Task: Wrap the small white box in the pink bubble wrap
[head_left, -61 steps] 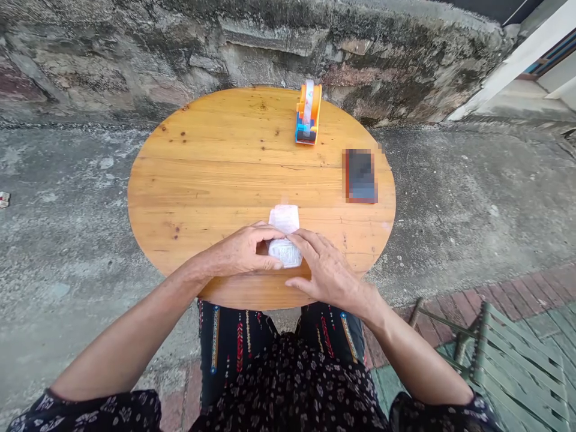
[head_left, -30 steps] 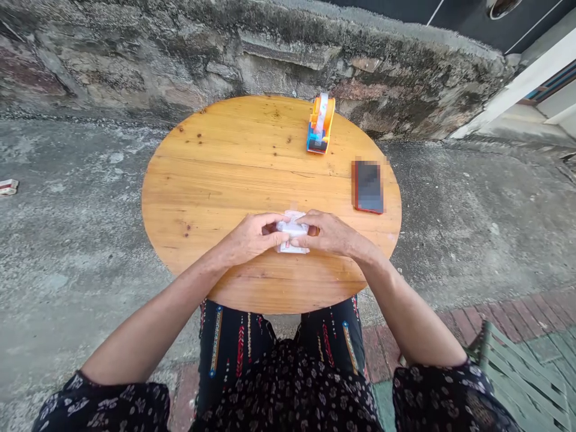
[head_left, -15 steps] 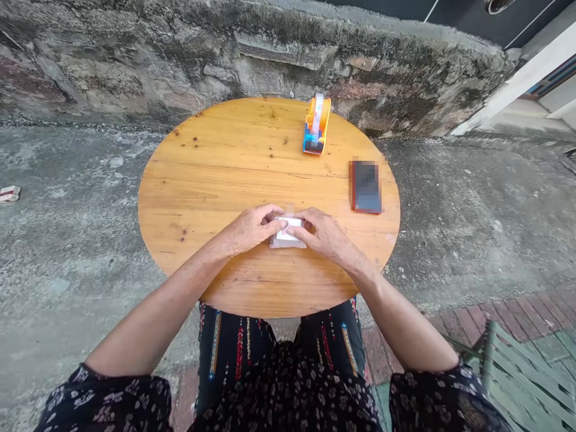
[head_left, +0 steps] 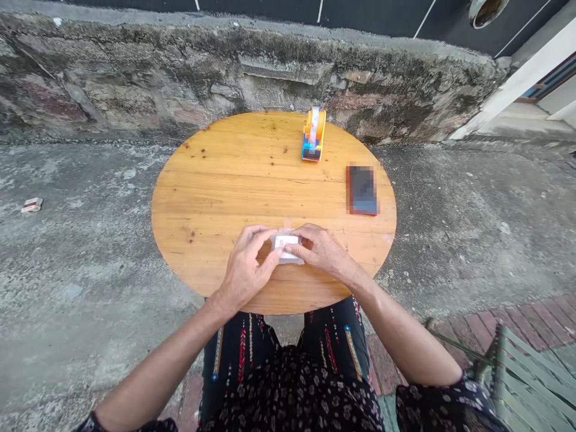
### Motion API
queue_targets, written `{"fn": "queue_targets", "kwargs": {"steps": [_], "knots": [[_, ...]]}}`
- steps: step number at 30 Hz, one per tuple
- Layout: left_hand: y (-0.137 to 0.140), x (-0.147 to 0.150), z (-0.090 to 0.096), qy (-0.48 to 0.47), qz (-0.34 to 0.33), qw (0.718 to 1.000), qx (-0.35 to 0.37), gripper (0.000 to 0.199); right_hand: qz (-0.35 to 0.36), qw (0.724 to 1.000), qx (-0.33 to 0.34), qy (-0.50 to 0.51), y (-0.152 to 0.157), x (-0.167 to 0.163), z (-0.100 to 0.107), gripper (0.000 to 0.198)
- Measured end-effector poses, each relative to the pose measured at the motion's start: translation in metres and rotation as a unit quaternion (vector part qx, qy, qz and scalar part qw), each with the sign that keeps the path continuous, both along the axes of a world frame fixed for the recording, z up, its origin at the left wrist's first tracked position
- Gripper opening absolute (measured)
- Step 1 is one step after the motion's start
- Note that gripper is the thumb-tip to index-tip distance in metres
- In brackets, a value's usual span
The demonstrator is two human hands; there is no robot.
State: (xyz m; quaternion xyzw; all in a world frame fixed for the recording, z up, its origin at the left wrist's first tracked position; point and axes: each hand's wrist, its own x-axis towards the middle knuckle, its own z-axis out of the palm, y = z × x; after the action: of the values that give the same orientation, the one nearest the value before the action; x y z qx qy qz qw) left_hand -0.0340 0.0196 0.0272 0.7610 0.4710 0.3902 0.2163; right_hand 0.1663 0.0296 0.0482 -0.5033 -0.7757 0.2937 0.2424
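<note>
A small white packet in a clear plastic wrapper [head_left: 288, 258] lies near the front middle of the round wooden table. My right hand [head_left: 321, 247] grips its right side, thumb across the top face and fingers along the far edge. At the packet's left side, my left hand [head_left: 249, 261] has its thumb and forefinger curved around the edge, their tips touching the wrapper. Part of the packet is hidden under the fingers. Clear film sticks up slightly at its far side.
On the wooden table [head_left: 216, 198], an orange and blue tape dispenser [head_left: 314, 135] stands at the back. A dark, blurred-out rectangular object with a red edge [head_left: 362, 191] lies at the right. A stone wall [head_left: 180, 84] runs behind; a green slatted chair [head_left: 531, 372] stands at lower right.
My left hand has drawn back and turned, its thumb moving off the packet's top to its left edge. My right hand stays on the packet. The whole view has shifted slightly.
</note>
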Motion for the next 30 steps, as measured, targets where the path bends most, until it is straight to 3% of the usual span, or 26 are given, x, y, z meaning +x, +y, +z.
{"fn": "queue_targets", "kwargs": {"steps": [5,10,15,23,30], "knots": [[-0.014,0.011,-0.013,-0.034,0.007,0.996,0.079,0.017,0.016,0.998,-0.044,0.049,0.005,0.009,0.002,0.029],[-0.011,0.014,-0.021,-0.055,0.021,0.993,0.098,0.015,-0.092,0.99,-0.062,0.085,0.028,0.022,-0.005,0.025],[-0.011,0.013,-0.024,-0.065,0.02,0.993,0.1,0.015,-0.119,0.979,-0.131,0.098,0.059,0.013,-0.013,0.019],[-0.011,0.014,-0.027,-0.075,0.017,0.993,0.091,0.014,-0.098,0.963,-0.226,0.112,0.069,-0.004,-0.003,0.013],[-0.011,0.014,-0.027,-0.08,0.012,0.993,0.084,0.014,-0.073,0.935,-0.298,0.179,0.067,-0.006,0.0,0.022]]}}
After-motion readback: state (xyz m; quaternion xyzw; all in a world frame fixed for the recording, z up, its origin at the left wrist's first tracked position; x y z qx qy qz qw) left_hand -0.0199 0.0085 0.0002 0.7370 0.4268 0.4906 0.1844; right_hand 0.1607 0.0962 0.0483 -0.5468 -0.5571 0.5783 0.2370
